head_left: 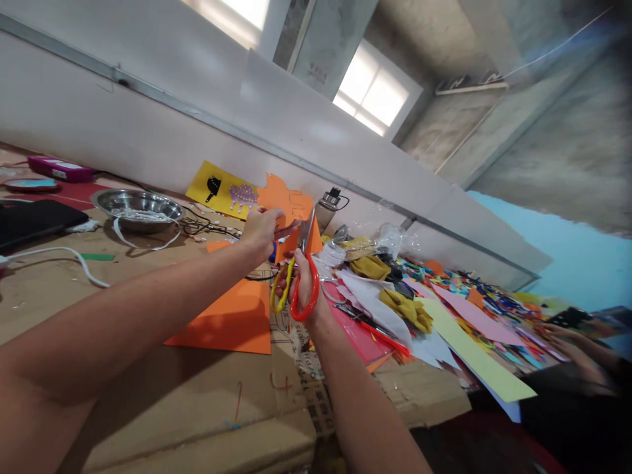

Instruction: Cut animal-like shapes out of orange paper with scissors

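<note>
My left hand (pixel 261 234) is closed on an orange paper piece (pixel 276 197) with an uneven cut outline and drawn lines on its right part. My right hand (pixel 302 283) holds scissors (pixel 307 306) with one red and one yellow handle loop. The blades point up and lie at the paper's right edge; whether they are apart is hard to tell. Below my hands an orange sheet (pixel 230 326) lies flat on the cardboard-covered table (pixel 187 401). Behind the held paper is a yellow sheet (pixel 200 181) with a black shape and a purple shape.
A metal bowl (pixel 141 209), cables and a black object (pixel 37 224) are at the left. A bottle (pixel 326 209) stands behind my hands. Cloth, paper, more scissors (pixel 375 326) and colourful scraps (pixel 464 289) cover the right side, where another person's hand (pixel 567 342) shows.
</note>
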### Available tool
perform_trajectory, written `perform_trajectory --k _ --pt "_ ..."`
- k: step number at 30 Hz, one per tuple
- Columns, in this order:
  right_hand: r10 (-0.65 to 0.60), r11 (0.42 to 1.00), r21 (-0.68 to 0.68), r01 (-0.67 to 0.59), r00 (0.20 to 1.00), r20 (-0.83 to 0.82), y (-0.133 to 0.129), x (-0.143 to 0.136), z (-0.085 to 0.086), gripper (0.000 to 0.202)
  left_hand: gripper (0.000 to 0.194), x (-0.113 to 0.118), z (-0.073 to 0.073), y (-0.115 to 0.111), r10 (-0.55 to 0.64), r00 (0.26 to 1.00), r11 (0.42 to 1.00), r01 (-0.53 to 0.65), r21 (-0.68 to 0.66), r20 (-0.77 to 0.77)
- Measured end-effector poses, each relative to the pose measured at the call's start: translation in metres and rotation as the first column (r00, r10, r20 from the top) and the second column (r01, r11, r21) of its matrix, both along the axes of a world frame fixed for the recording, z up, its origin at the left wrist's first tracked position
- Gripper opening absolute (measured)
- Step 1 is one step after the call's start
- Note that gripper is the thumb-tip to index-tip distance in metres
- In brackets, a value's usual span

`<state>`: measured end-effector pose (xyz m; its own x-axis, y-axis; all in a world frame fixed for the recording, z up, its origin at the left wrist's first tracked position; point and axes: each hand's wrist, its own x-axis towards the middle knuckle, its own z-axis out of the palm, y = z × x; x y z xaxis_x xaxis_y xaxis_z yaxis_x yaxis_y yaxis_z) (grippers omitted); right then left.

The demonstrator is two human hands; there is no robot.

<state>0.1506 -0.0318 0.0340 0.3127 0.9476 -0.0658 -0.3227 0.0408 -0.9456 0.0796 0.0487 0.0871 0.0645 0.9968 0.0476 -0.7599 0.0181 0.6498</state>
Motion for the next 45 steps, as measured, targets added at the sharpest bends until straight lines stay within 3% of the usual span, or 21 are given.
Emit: perform_trajectory --k 7,14,23,32,37,45 --pt "-0.036 0.997 0.07 0.036 0.999 -0.001 -0.001 0.003 0.003 0.046 0.019 0.008 -0.004 -0.009 -0.004 1.0 1.0 0.003 0.016 0.013" --pt "-0.067 0.993 0.106 0.055 0.992 0.107 -0.003 0.01 0.004 0.042 0.018 0.009 -0.001 -0.019 -0.07 0.998 0.997 0.069 0.03 0.002" --pt "-0.007 0.987 0.157 -0.012 0.993 0.117 -0.001 0.012 -0.001 0.044 0.021 0.006 0.002 -0.018 -0.05 0.999 0.999 0.05 0.018 -0.013" --pt "-0.006 0.994 0.108 -0.006 0.994 0.112 -0.007 0.006 0.003 0.046 0.024 0.003 0.001 -0.011 0.032 0.999 0.999 -0.032 0.007 0.014" --pt "-0.008 0.996 0.094 -0.004 0.992 0.127 -0.007 0.007 0.004 0.045 0.023 0.002 0.002 -0.01 0.017 1.0 1.0 -0.018 0.022 0.008" --pt "0.042 0.997 0.062 -0.048 0.995 0.088 -0.001 0.013 0.0 0.049 0.026 -0.005 0.0 0.0 0.051 0.996 0.996 -0.045 0.074 -0.076"
